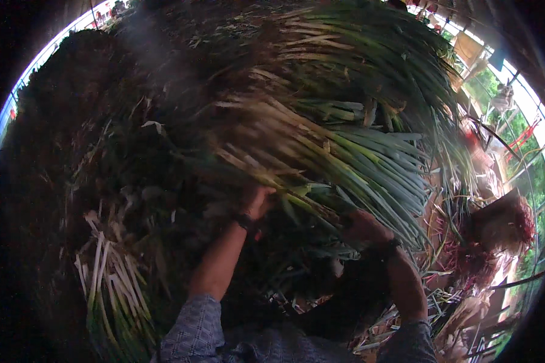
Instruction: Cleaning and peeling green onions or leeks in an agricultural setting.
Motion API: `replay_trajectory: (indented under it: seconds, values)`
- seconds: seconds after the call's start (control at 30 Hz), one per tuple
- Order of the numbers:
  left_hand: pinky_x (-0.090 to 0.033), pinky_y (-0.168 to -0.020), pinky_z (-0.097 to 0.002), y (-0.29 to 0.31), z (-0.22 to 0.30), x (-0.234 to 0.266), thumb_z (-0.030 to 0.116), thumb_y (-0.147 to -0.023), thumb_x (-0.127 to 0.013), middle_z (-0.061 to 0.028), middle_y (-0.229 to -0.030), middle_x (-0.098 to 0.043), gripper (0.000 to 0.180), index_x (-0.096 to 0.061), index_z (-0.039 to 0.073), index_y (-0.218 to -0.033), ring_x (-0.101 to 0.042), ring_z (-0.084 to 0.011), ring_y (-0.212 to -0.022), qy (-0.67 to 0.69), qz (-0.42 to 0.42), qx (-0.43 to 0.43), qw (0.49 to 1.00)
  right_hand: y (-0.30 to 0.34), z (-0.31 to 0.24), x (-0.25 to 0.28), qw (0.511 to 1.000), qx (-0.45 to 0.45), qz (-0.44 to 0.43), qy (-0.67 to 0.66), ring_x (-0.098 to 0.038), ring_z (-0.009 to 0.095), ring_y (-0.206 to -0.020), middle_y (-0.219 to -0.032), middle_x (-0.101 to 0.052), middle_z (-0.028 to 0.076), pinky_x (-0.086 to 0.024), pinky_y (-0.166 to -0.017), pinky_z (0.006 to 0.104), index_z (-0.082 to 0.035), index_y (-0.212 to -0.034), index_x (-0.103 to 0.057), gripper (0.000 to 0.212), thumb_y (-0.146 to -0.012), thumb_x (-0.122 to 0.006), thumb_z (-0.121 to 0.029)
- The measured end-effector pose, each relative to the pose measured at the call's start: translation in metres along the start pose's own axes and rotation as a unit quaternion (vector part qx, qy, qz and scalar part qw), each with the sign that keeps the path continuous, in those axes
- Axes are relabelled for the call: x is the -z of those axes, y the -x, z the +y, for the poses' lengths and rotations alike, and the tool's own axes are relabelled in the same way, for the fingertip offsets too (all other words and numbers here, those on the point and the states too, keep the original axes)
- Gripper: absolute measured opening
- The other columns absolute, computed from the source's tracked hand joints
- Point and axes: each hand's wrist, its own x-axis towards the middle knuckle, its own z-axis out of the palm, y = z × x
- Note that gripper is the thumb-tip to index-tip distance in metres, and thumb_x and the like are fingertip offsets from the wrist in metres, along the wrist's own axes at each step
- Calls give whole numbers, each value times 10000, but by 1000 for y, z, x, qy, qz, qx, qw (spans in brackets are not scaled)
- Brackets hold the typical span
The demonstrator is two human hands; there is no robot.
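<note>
A large heap of green onions lies in front of me, pale root ends to the left and long green leaves fanning right. At its near edge, my left hand is closed by the stalks of a green onion, its fingers partly blurred. My right hand curls round the leafy part of the same green onion, farther right. Dark shadow hides the undersides of both hands. A dark band circles each wrist.
A smaller bunch of green onions with white stems lies at the lower left. Dark, dirt-covered plant matter piles up on the left. Loose leaf scraps litter the ground at lower right, near a brown bundle with red strands.
</note>
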Motion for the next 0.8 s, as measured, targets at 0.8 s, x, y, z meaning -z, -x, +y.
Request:
replay_trajectory:
  seconds: [0.8]
  values:
    - [-501,-812,-506,-17,-52,117,236,-856,-639,-214,-1030,-669,359,-626,2,-1129,-634,-402,-956,-551,91,-211,802,-76,-61,-13,997,39,-50,-30,-658,350,-983,-1022,-682,195,-515,-839,444,-23,-1150,-636,431,-780,-723,-226]
